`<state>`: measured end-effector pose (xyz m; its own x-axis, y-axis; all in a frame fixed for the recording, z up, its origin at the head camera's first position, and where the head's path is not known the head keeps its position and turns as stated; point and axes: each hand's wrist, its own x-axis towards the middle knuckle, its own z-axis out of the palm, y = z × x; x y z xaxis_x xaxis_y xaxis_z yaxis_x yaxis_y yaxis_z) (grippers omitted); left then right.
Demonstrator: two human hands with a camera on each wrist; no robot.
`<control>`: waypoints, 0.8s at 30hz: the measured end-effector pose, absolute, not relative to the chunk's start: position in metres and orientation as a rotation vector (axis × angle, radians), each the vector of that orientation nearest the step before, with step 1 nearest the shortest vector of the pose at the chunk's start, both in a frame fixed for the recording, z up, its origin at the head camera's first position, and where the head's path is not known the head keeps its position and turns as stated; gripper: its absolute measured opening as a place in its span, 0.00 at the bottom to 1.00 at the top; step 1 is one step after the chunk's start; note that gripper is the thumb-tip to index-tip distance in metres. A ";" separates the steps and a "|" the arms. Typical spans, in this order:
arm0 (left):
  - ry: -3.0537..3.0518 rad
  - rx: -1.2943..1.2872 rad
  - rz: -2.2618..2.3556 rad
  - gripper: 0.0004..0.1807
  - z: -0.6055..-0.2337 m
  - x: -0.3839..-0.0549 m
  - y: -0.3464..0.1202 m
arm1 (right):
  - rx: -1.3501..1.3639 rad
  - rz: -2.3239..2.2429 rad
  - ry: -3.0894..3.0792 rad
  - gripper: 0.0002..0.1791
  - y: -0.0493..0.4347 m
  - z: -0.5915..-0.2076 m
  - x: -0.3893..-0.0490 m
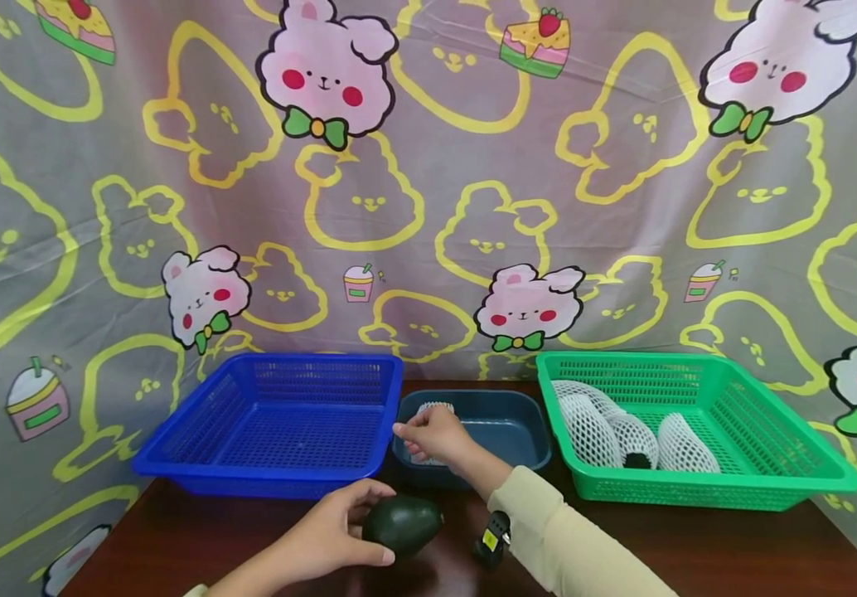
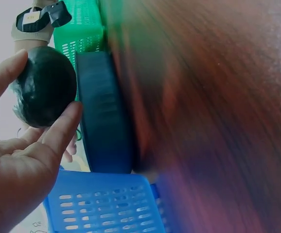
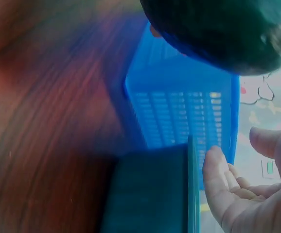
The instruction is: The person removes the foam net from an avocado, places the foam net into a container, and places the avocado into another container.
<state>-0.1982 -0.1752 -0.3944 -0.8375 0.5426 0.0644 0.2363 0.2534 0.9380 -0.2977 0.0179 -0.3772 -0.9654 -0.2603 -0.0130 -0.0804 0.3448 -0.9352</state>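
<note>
My left hand [image 1: 331, 531] grips a dark green avocado [image 1: 404, 525] between thumb and fingers, above the near part of the table. In the left wrist view the avocado [image 2: 48, 87] looks smooth and glossy, with fingers on both sides. My right hand [image 1: 436, 435] is over the left end of a dark blue basin [image 1: 506, 395]. White foam netting [image 1: 436, 407] shows in the basin, partly hidden by that hand. The right wrist view shows the right hand [image 3: 252, 194] with its thumb apart from loosely bent fingers and nothing between them.
A blue basket [image 1: 272, 477] stands left of the basin. To the right, a green basket [image 1: 697, 489] holds several pieces in white foam netting [image 1: 593, 431], one with a dark end showing. A patterned curtain [image 1: 428, 207] hangs behind the brown table [image 1: 175, 539].
</note>
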 end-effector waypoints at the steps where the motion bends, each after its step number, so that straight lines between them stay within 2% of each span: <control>1: 2.253 0.724 1.610 0.32 -0.393 -0.198 -0.176 | -0.317 -1.699 2.414 0.16 0.016 -0.377 -0.296; 24: 2.323 0.743 1.594 0.32 -0.363 -0.195 -0.200 | -0.260 -1.809 2.208 0.13 -0.008 -0.384 -0.282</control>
<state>-0.1946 -0.1996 -0.3629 -0.8457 0.5250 0.0956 0.2781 0.2807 0.9186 -0.2816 -0.0084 -0.3841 -0.9462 -0.3088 -0.0968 0.0342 0.2022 -0.9788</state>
